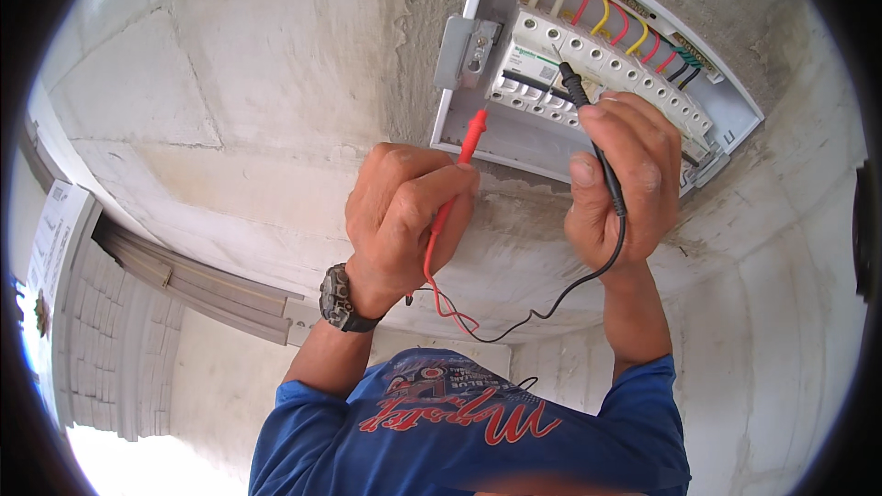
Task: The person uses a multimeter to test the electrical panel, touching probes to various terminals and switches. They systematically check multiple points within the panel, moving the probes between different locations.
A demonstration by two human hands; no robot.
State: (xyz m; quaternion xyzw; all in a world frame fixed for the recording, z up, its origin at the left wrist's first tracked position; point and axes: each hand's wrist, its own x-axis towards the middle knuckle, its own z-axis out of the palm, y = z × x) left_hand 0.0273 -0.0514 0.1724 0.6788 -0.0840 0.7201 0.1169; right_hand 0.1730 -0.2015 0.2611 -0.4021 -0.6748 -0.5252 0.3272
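Left hand (400, 211) grip clamps thin red plastic test probe (470, 133) near lower-left corner of white wall-mounted breaker box (459, 64), right hand (625, 174) pinches black probe (574, 87) on breakers; both look light, stiff, best held mid-shaft.

Red probe (471, 136) w/ red lead; black probe (574, 87) w/ black lead. Breaker row (606, 69) white, box (735, 96) white/grey. Wires (602, 9) red, yellow, cream, some black/green. Wall (257, 83) bare grey. Watch (338, 298) black. Shirt (459, 432) blue, red lettering.
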